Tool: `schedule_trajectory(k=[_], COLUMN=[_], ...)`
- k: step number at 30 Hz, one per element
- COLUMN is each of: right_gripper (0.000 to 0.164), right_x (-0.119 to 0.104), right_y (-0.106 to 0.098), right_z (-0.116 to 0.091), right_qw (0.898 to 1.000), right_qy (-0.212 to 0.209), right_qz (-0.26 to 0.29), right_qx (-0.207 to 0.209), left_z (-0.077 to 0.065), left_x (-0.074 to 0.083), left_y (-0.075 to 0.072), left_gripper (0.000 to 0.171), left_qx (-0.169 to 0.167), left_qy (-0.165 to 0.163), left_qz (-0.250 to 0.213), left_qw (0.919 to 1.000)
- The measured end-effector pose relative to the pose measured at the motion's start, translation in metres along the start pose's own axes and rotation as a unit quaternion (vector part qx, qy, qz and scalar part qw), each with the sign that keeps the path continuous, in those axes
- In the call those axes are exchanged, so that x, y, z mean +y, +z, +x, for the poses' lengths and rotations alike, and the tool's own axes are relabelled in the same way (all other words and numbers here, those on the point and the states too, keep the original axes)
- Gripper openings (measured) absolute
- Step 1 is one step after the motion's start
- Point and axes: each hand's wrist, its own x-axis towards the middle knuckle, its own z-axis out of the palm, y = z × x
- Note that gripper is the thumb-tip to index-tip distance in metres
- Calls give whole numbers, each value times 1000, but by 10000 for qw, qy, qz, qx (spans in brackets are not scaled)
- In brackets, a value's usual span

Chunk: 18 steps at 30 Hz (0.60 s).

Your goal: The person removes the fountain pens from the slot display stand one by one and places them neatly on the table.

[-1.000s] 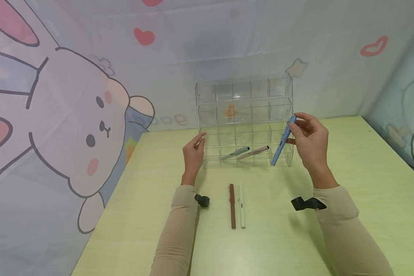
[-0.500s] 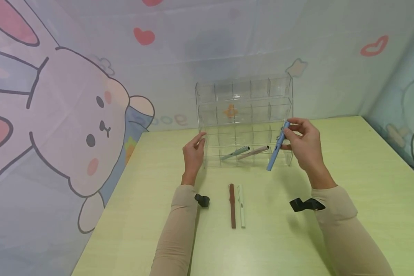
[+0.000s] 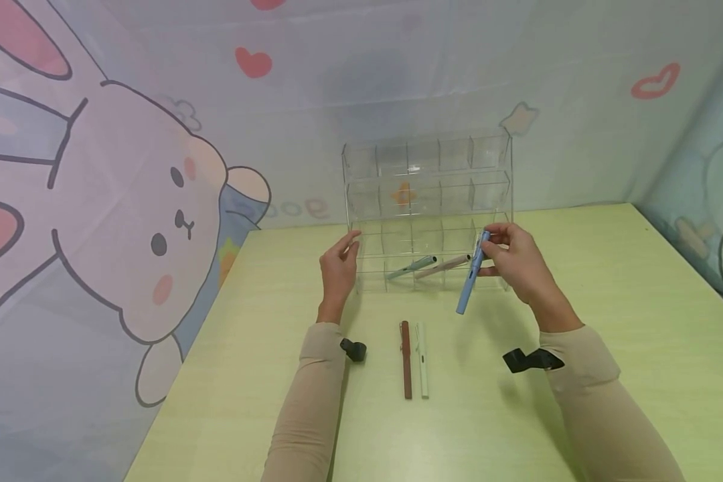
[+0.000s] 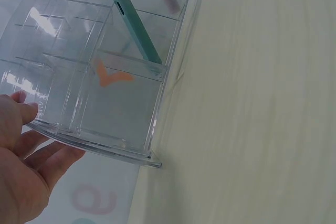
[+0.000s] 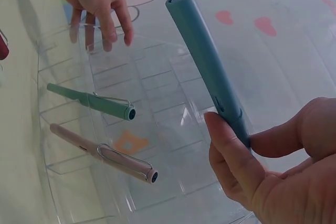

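Observation:
My right hand [image 3: 521, 263] pinches a blue pen [image 3: 471, 284] by its capped upper part, holding it tilted in the air before the lower right of a clear tiered pen rack [image 3: 424, 177]. In the right wrist view the blue pen [image 5: 205, 56] stands between thumb and fingers. My left hand [image 3: 339, 271] grips the rack's left side edge, thumb on one face and fingers on the other in the left wrist view. A green pen [image 3: 411, 268] and a pale pink pen [image 3: 444, 266] lean in separate compartments of the bottom tier.
A maroon pen [image 3: 406, 361] and a white pen [image 3: 423, 361] lie side by side on the light yellow-green table [image 3: 235, 375], in front of the rack. Behind the table hangs a printed cloth backdrop [image 3: 313, 114].
My right hand has moved left and toward me, lowering the blue pen from the rack's right edge. The left hand keeps its place on the rack.

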Motion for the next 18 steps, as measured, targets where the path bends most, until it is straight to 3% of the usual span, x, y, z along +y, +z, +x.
schedule_trajectory(k=[18], right_gripper=[45], right_x=[11], right_y=[2], right_z=[3], right_qw=[9903], right_qy=[343], right_qz=[20], right_qx=[-1345], left_z=[0], left_x=[0], left_y=[0], left_gripper=[25], left_qx=[-4], left_qy=[-117], left_qz=[9], left_qw=[9999])
